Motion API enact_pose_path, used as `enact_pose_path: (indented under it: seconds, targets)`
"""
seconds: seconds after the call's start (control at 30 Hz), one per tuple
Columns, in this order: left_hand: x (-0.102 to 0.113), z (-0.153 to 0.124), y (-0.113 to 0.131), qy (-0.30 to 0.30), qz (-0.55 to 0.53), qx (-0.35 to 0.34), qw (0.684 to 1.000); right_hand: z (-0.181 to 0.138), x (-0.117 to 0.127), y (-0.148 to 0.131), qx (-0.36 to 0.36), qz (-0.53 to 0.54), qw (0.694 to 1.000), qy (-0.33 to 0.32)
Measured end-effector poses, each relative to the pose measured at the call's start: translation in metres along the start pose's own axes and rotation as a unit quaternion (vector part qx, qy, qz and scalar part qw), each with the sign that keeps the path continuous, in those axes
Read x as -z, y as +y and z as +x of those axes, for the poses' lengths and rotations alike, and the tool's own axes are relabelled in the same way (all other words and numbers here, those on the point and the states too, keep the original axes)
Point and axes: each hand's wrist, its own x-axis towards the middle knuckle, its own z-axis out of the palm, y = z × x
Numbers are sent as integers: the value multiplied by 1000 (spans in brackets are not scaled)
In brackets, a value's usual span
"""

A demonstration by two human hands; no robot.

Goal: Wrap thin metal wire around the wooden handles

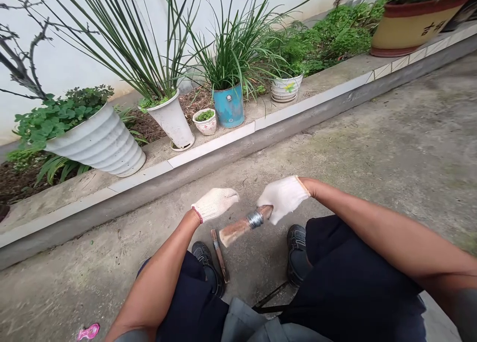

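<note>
Both my hands wear white knit gloves. My right hand point(283, 197) is closed round the handle end of a rusty trowel-like tool point(242, 226) with wire wound about its neck; the blade points down and to the left. My left hand point(215, 203) hovers just left of it, fingers curled loosely, holding nothing that I can see. A second rusty tool point(219, 255) lies on the concrete between my black shoes point(204, 256). I am squatting, dark trousers below.
A raised concrete kerb point(223, 148) runs across ahead, carrying potted plants: a ribbed white pot point(99, 143), a tall white pot point(172, 119), a small white pot point(205, 122), a blue pot point(228, 106). A pink scrap point(88, 331) lies at bottom left.
</note>
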Motion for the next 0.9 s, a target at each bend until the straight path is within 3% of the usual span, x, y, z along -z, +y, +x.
enact_pose_path:
  seconds: [0.1, 0.2, 0.3, 0.4, 0.5, 0.6, 0.67, 0.8, 0.9]
  targets:
    - [-7, 3, 1, -19, -16, 4, 1000, -4, 12, 0, -71, 22, 989, 131]
    - [-10, 4, 5, -19, -19, -3, 1000, 2, 21, 14, -183, 12, 943, 278]
    - [-9, 3, 7, -12, -7, -6, 1000, 9, 25, 34, -255, -44, 902, 345]
    - [-4, 1, 6, -4, 16, -17, 1000, 14, 24, 44, -315, -88, 900, 287]
    - [-1, -1, 3, 9, 38, -36, 999, 20, 13, 39, -321, -137, 925, 150]
    - [0, -2, 2, 5, 56, -45, 997, 26, -3, 29, -228, -160, 960, 22]
    - [-1, -3, 3, -8, 57, -46, 997, 27, -12, 25, -134, -139, 981, -27]
    - [-3, -4, 4, -50, -3, -25, 998, 15, -10, 16, -10, -53, 997, -58]
    - [-5, -5, 4, -84, -71, -19, 994, 3, 2, 8, -12, 12, 1000, 2]
